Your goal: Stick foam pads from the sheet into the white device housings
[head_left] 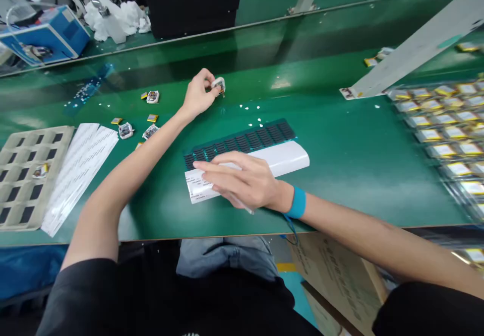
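My left hand (199, 94) is closed on a small white-rimmed electronic housing (218, 83), pinched between thumb and fingers above the green bench. My right hand (247, 179) lies over a sheet of black adhesive strips (260, 137) on a teal backing, its fingers bent together and pointing left. A thin pale end of something shows under the palm; what it is I cannot make out. White printed backing paper (289, 155) curls along the sheet's near edge, partly covered by that hand. A blue wrist strap (298, 202) circles my right wrist.
Several housings (126, 130) with yellow-edged battery cells lie left of the sheet. A beige compartment tray (41, 149) and white paper strips (81, 170) are at far left. Clear trays of cells (446, 134) stand right, near a slanted metal post (408, 44). White bits (249, 108) dot the bench.
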`<state>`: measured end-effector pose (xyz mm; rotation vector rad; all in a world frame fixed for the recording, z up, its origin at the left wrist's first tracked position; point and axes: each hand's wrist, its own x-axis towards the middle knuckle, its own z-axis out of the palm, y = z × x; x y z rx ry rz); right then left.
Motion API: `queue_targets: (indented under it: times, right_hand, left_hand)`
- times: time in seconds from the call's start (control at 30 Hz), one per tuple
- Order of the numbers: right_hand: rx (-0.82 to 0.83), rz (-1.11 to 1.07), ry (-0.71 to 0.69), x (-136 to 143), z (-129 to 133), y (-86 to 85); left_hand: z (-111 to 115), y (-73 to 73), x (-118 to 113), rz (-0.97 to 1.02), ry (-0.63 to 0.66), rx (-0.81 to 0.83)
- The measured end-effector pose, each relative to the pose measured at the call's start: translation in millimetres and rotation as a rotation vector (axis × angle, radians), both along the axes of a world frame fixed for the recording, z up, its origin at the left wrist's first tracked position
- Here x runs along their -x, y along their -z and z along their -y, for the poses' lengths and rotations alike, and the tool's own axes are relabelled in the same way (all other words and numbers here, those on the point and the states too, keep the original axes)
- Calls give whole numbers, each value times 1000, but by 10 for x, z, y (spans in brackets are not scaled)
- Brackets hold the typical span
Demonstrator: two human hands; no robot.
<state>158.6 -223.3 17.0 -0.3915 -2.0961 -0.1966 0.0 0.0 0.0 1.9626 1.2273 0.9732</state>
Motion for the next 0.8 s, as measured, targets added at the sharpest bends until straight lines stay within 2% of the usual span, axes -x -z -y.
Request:
queue_targets:
  times: [0.1, 0.23, 0.33, 0.43, 0.6, 0.7, 0.8]
  right_hand:
    - [113, -94, 19, -20, -81, 47]
    - [249, -168, 94, -54, -99, 35]
    - [286, -122, 133, -74, -49, -23]
    - [292, -18, 174, -84, -19, -51]
    - [323, 8, 175, -80, -20, -68]
    - [357, 41, 209, -72, -5, -106]
    - [345, 71, 244, -61, 20, -111]
  left_hand:
    - [624, -119, 198, 259, 7, 55]
    - [1619, -308, 376, 367, 92, 162]
    - [2103, -376, 395, 448, 115, 284]
    - [2270, -359, 399, 486, 74, 279]
    - [2293, -298, 470, 463, 39, 336]
    - [2327, -311, 496, 487, 51, 393]
    - [2376, -347, 494, 473, 54, 369]
